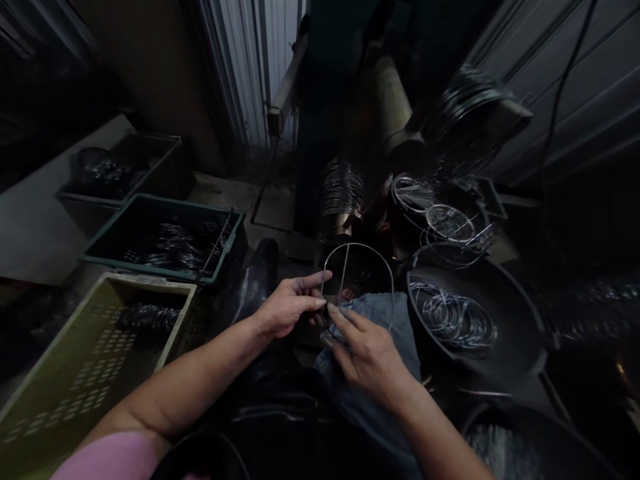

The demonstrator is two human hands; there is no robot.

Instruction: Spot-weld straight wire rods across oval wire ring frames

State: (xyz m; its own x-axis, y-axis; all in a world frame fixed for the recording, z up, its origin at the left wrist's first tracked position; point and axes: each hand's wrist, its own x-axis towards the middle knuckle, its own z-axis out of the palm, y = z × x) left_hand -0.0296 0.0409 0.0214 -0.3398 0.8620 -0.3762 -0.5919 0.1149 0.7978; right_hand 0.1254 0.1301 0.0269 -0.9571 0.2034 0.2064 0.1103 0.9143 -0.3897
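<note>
A thin metal wire hoop with a straight wire across it stands up between my hands, above a blue cloth on my lap. My left hand pinches the hoop's left side between thumb and fingers. My right hand is closed at the lower end of the wire, its fingertips close to the left thumb. The exact spot where the fingertips meet is dark, so any small part there cannot be made out.
On the left stand a yellow crate, a green crate and a dark crate, each holding metal pieces. To the right, a black basin contains wire rings. A machine with a pale roller rises ahead, near hanging wire coils.
</note>
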